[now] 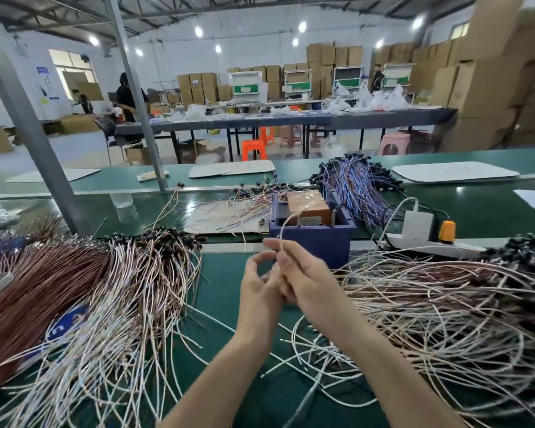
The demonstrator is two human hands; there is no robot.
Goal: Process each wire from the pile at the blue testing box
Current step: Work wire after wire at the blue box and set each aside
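One wide view (worn on the head) looks forward and down, close over the left hand point(258, 291) and right hand point(305, 274) at the bench point(220, 271). Cartons point(488, 88) stand far behind.

**A Green Table Full of Wires**

The long green table point(221, 270) has a lot on it. A big pile of brown and white wires point(105, 288) covers the left side. Another big pile of white wires point(445, 298) covers the right side. In the middle stands a blue box point(312, 239). Just right of the box lies a white power strip point(430, 246). Behind the box, to the left, a flat cardboard sheet point(210, 219) holds loose wires. A bunch of purple wires point(355, 183) lies behind the box. Two white trays point(454, 172) sit along the far edge.
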